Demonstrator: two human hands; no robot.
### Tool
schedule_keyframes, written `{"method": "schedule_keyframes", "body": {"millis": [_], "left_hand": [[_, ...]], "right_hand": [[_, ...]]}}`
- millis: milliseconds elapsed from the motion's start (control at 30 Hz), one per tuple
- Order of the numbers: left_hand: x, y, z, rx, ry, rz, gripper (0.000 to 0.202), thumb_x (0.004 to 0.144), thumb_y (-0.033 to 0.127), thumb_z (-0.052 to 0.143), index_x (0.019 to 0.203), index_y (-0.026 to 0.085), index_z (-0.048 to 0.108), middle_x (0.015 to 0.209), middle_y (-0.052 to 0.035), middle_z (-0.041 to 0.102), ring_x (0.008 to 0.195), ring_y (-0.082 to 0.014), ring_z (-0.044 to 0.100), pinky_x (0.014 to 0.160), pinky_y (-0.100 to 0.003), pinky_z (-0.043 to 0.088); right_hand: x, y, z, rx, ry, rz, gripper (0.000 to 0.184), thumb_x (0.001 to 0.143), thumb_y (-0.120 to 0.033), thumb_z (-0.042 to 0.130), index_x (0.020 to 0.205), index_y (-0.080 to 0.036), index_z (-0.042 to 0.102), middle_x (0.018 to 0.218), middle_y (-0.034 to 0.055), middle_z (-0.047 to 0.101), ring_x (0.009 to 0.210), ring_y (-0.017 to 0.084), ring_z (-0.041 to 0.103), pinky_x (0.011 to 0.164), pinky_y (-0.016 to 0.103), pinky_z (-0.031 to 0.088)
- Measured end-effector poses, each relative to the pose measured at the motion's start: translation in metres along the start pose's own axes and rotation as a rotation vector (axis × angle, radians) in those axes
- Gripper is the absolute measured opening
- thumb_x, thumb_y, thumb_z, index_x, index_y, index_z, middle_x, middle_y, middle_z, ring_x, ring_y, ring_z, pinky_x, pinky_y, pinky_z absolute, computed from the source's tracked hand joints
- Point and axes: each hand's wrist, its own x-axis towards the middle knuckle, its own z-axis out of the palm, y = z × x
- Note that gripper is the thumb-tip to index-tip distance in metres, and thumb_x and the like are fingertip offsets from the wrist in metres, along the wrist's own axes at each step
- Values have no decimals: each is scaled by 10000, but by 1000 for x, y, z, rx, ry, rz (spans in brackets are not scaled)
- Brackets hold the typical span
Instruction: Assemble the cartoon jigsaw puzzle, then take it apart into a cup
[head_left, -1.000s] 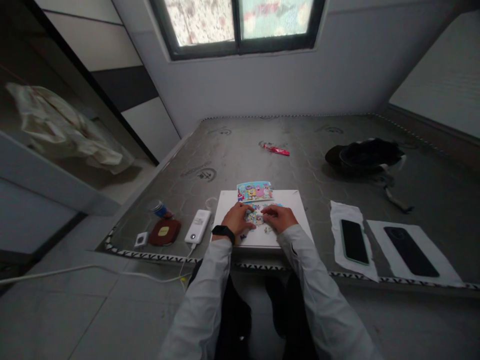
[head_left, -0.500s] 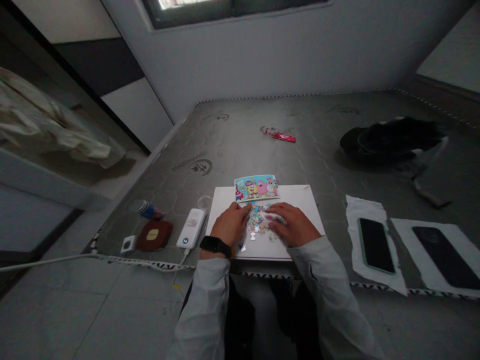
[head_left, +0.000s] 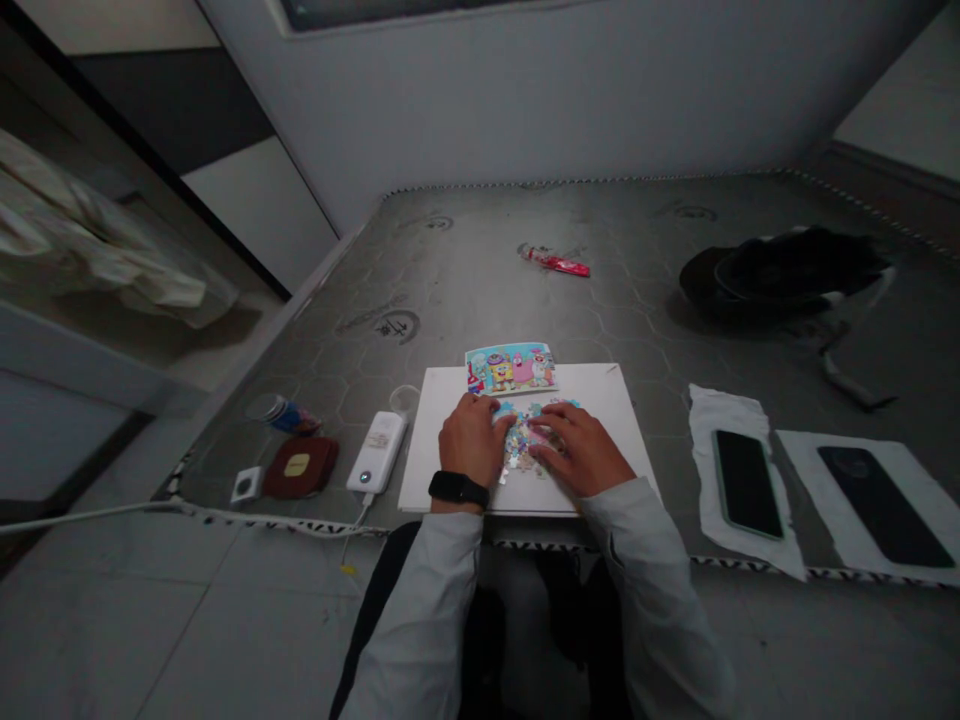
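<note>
A pile of small, colourful jigsaw pieces (head_left: 519,458) lies on a flat white board (head_left: 619,420) in front of me. My left hand (head_left: 471,440) is cupped at the pile's left side, thumb apart from the fingers and touching the pieces. On the right side, my right hand (head_left: 589,450) rests over the pieces with its thumb and fingers spread. Neither hand visibly lifts a piece, though the fingers partly cover the pile. Just beyond the pile, a cartoon picture card (head_left: 511,369) lies at the board's far edge.
Left of the board are a white power bank (head_left: 377,452) with a cable, a brown case (head_left: 300,468), a white cube (head_left: 246,486) and a small clear jar (head_left: 279,412). Rightward lie a phone (head_left: 746,483), a dark phone-shaped item (head_left: 885,505) and a black cap (head_left: 787,275). A red wrapper (head_left: 559,263) lies behind.
My left hand has shifted right against the pile, its thumb now out over the pieces. Stray pieces near the board's front left no longer show there. My right hand has barely moved; the view has tilted slightly.
</note>
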Motion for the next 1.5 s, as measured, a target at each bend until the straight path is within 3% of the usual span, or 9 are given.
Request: {"method": "schedule_keyframes", "body": {"millis": [200, 400, 533, 700, 800, 1033, 1233, 1367, 1500], "left_hand": [[2, 3, 1, 15, -20, -52, 111, 875, 318, 687, 928, 222, 709, 1064, -69, 698, 897, -236, 666, 751, -323, 496], [2, 3, -3, -47, -81, -111, 105, 867, 316, 698, 944, 247, 680, 905, -33, 744, 846, -242, 679, 717, -318, 466], [2, 1, -5, -119, -48, -54, 148, 879, 267, 681, 1026, 258, 689, 962, -13, 757, 889, -224, 683, 735, -301, 472], [2, -5, -13, -144, -16, 29, 114, 893, 281, 663, 970, 250, 742, 1015, -22, 756, 854, -204, 674, 765, -305, 486], [1, -5, -21, -194, -29, 72, 114, 889, 267, 671, 970, 251, 751, 1009, -13, 757, 808, -183, 666, 749, -290, 485], [-5, 9, -36, -367, -112, 200, 177, 870, 230, 699, 1036, 280, 736, 910, 33, 755, 742, -135, 666, 757, -254, 487], [-5, 8, -41, -353, -169, 263, 157, 882, 269, 692, 1035, 268, 727, 942, 23, 763, 732, -134, 659, 699, -241, 463], [-5, 4, -42, -281, -175, 199, 93, 855, 271, 723, 944, 267, 745, 921, 24, 768, 778, -156, 670, 691, -255, 450], [-6, 7, -42, -218, -224, 128, 74, 840, 300, 740, 900, 266, 768, 930, 18, 773, 825, -173, 679, 730, -275, 463]], "right_hand": [[2, -5, 7, -25, -26, -13, 289, 868, -291, 705, 1149, -226, 696, 1231, 121, 617, 1152, 289, 559, 1000, 486, 480], [1, -3, 6, -42, -10, -3, 299, 862, -302, 721, 1149, -223, 696, 1231, 116, 613, 1147, 286, 565, 1001, 474, 478], [1, -4, 6, -39, -12, 6, 289, 875, -309, 704, 1154, -232, 692, 1225, 112, 613, 1144, 281, 570, 988, 468, 484], [0, -7, 3, -67, -12, 11, 288, 872, -325, 709, 1146, -236, 689, 1222, 108, 627, 1133, 286, 589, 945, 456, 490], [2, -14, -4, -53, 65, 8, 274, 889, -327, 698, 1147, -236, 687, 1186, 100, 660, 1115, 279, 606, 919, 436, 474], [7, -29, -24, 76, 236, 69, 181, 947, -389, 629, 902, -224, 687, 894, 38, 729, 865, 212, 666, 787, 347, 454], [4, -31, -32, 127, 202, 85, 231, 953, -430, 609, 852, -232, 671, 816, 6, 709, 746, 167, 638, 724, 299, 435], [2, -28, -41, 98, 267, 154, 256, 943, -450, 609, 839, -232, 691, 785, 3, 707, 690, 156, 606, 690, 295, 421], [-2, -22, -42, 138, 145, 280, 209, 864, -425, 700, 792, -231, 730, 787, 1, 721, 640, 147, 572, 642, 282, 420]]}}
